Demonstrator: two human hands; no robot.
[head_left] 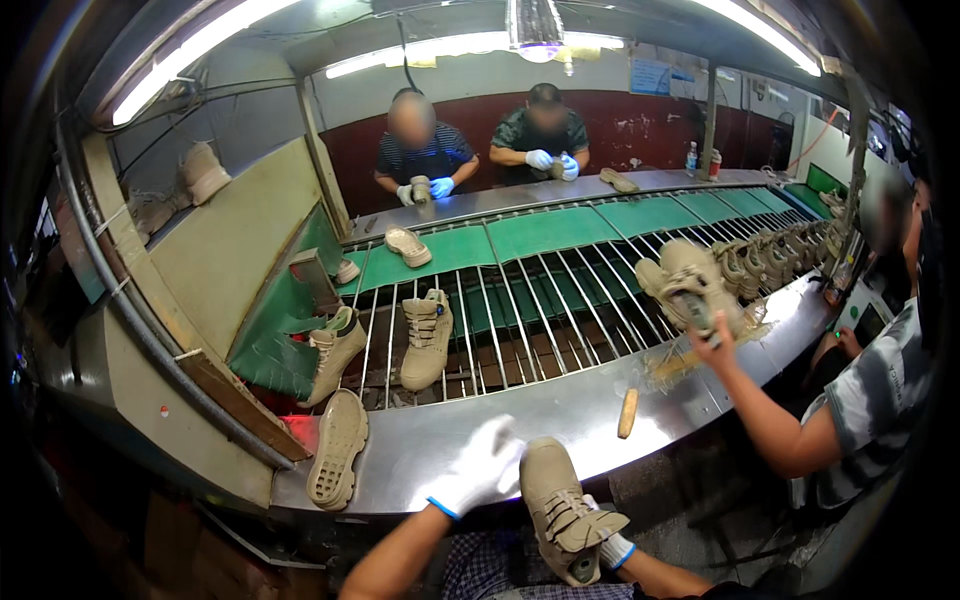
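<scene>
A tan lace-up boot [560,500] is tilted over my lap, its toe pointing up and away from me and its tongue flap folded out. My white-gloved right hand [612,545] grips it from behind and the right side, its fingers mostly hidden by the boot. Just left of the toe, my left hand [482,465], in a white glove with a blue cuff, is raised over the metal ledge [400,465]. Motion smears its fingers, and it does not visibly touch the boot. A loose tan sole [338,450] lies farther left on the ledge.
Beyond the ledge runs a conveyor of metal rods [510,330] with green sheets [550,232]. An upright boot [426,340] and another boot [338,352] stand on it. A wooden block [628,413] lies nearby. At right, a co-worker's hand [712,345] holds footwear; two people work opposite.
</scene>
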